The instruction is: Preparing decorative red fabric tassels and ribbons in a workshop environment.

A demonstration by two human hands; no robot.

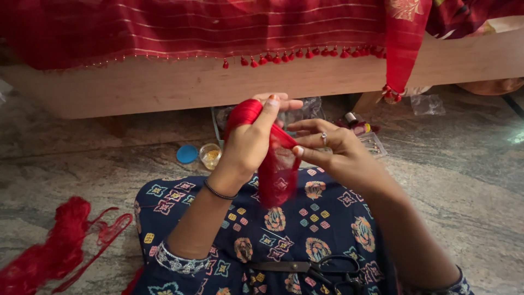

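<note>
At centre frame, left hand (pixel 248 143) closed around wound red thread (pixel 275 164), right hand (pixel 327 147) pinching its strands between thumb and fingers, black scissors (pixel 311 269) on lap below, loose red thread pile (pixel 57 248) lower left.

- I see soft, even indoor light, moderately bright, with no hard glare.
- A pale reflection sits on the stone floor (pixel 480 164) far right of the wooden bench (pixel 164 87).
- Shadow pools beneath the bench.
- Focus is slightly soft overall; the thread below the bench looks smeared.
- Edges bend slightly.
</note>
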